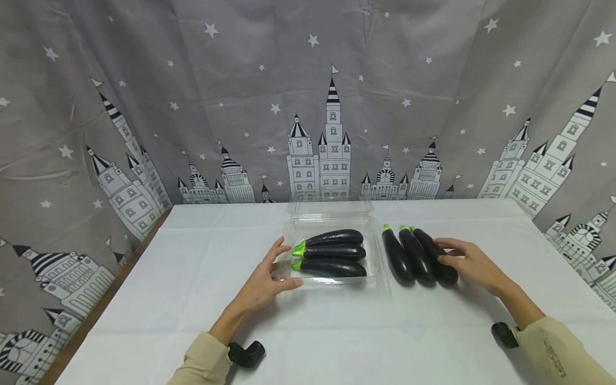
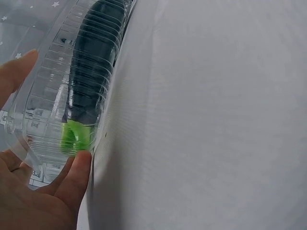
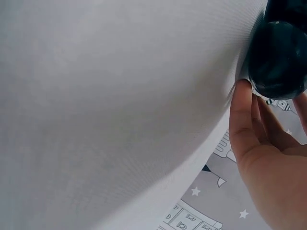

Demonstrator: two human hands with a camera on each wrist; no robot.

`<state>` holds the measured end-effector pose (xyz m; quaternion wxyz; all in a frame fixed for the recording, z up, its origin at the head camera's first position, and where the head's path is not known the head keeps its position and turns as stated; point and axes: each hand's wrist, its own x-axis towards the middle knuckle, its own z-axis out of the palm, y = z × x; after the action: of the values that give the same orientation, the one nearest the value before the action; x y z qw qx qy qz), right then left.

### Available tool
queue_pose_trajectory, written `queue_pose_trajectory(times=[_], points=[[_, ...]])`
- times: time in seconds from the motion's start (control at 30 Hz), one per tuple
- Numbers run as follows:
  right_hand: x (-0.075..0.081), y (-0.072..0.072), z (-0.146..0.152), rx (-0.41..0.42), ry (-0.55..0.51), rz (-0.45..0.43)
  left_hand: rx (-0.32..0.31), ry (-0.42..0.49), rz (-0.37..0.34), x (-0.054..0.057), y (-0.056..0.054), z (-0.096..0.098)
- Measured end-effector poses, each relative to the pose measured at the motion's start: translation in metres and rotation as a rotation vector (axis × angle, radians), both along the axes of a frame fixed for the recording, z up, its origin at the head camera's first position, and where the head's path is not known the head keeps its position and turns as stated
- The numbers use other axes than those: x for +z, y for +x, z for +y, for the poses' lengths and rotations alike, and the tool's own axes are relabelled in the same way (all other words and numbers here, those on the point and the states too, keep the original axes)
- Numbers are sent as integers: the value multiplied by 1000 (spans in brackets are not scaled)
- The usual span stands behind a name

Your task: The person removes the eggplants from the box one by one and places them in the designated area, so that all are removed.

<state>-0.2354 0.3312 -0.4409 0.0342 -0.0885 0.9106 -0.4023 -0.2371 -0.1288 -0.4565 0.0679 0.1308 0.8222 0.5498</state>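
A clear plastic clamshell container, lid folded back, holds three eggplants lying side by side, among them the front eggplant. My left hand holds the container's front left corner, thumb and fingers spread around it. In the left wrist view a fingertip meets the ribbed wall near a green eggplant stem. To the right, three more eggplants lie on the table, including the left loose eggplant and the middle one. With thumb and fingers, my right hand grips the rightmost eggplant at its sides.
A white cloth covers the table. Behind it hangs a grey curtain printed with castles and stars. The table's brown left edge shows beside the curtain.
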Motion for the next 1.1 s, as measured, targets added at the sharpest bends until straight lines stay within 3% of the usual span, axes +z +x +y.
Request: queue_pose_trajectory(times=[0.33,0.8,1.1], points=[[5,5,-4,-23,13,49,2,-4,5,0,0,0],[17,14,-12,-69,-4,252,5,-10,6,0,0,1],[31,22,-28,-28,-62,347,5,2,-2,2,1,1]])
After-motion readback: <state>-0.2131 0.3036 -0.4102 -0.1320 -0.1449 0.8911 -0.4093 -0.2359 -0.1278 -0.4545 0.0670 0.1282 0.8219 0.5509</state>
